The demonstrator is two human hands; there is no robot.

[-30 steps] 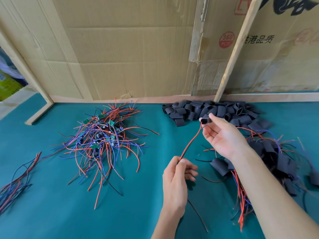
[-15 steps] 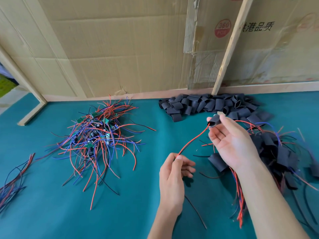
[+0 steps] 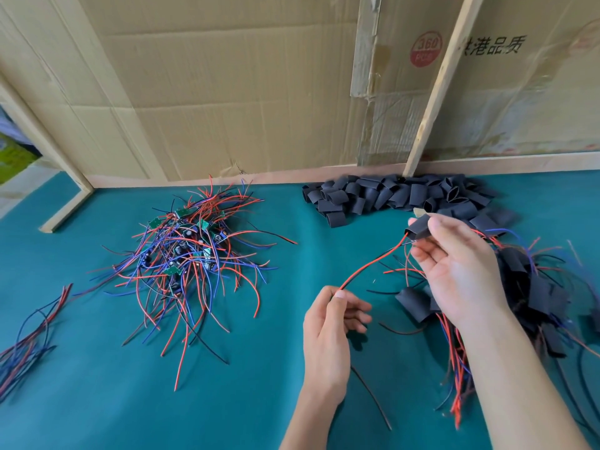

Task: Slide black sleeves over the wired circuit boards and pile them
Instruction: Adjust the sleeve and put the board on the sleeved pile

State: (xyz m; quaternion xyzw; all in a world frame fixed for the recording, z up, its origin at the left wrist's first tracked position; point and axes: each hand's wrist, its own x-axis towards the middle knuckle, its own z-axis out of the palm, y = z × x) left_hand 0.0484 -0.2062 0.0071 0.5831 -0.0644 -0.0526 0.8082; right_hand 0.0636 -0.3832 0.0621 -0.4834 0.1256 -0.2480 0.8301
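Left hand (image 3: 328, 323) pinching low; right hand (image 3: 454, 258) raised, grip seemingly closed.

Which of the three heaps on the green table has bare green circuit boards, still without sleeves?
The left heap: green boards show among its red and blue wires. The back heap is empty sleeves only.

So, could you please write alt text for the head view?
A right hand holds a black sleeve with a red wire running out to the left hand, above a teal table bearing unsleeved wired boards, spare sleeves and a finished pile.
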